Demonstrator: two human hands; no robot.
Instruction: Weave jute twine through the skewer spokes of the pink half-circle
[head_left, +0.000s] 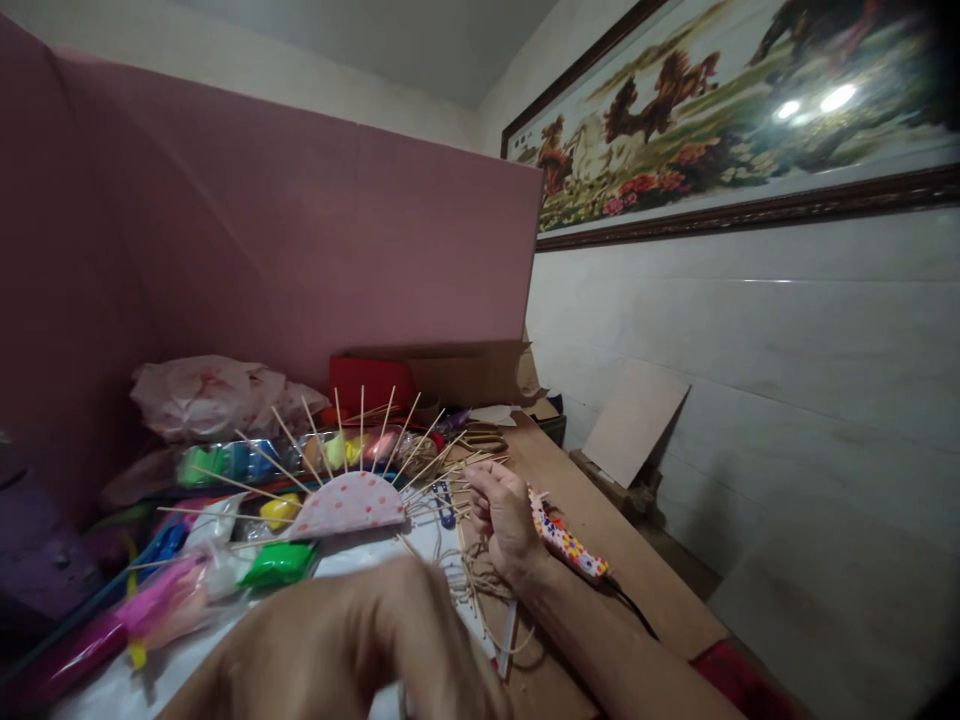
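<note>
My left hand [352, 630] is large and blurred at the bottom of the view, its fingers bent downward and the fingertips hidden. Farther off, my right hand [504, 515] is closed, with thumb and forefinger pinched beside some thin wooden sticks; whether it grips one I cannot make out. To its left stands a half-round piece [349, 503] covered in white cloth with pink-red dots, thin wooden sticks [362, 430] fanning out from its curved edge. Under and beside my right hand lie loose sticks and twine [480, 575].
A flower-patterned tool [566, 540] with a black cord lies right of my right hand. Packets of coloured clay [277, 565] crowd the left side. Behind are a plastic bag [217, 395], a red item [371, 388] and scissors [484, 438]. A pink panel [337, 240] closes off the back.
</note>
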